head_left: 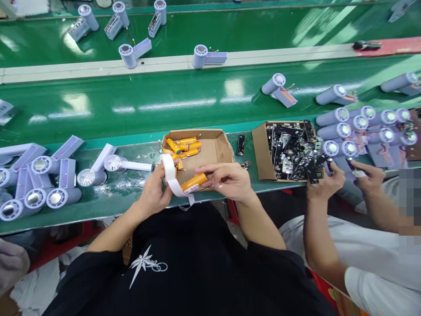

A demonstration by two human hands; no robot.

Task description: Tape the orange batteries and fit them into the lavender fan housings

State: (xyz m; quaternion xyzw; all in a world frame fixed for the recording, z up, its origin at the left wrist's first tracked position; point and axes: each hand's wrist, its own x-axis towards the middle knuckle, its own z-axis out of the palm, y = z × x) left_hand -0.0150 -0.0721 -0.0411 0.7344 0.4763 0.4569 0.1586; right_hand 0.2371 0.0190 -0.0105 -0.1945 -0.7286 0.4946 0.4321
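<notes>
My left hand [154, 192] is closed around a roll of white tape [169, 167], with a loose end hanging below it. Against the tape's lower edge lies an orange cylindrical battery [194, 183] with pink print. My right hand [234, 181] pinches this battery near its right end, by the wires. Just beyond both hands, a shallow cardboard box [225, 147] holds several more orange batteries [189, 148] with thin wires, piled at its left side.
Several lilac fan bodies [56, 197] lie at the left of the bench; more [338, 131] are stacked right. Circuit boards fill another carton [263, 153]. A co-worker's hands [325, 182] hold a black board beside it. Fan bodies [200, 57] also stand along the green conveyor [184, 96].
</notes>
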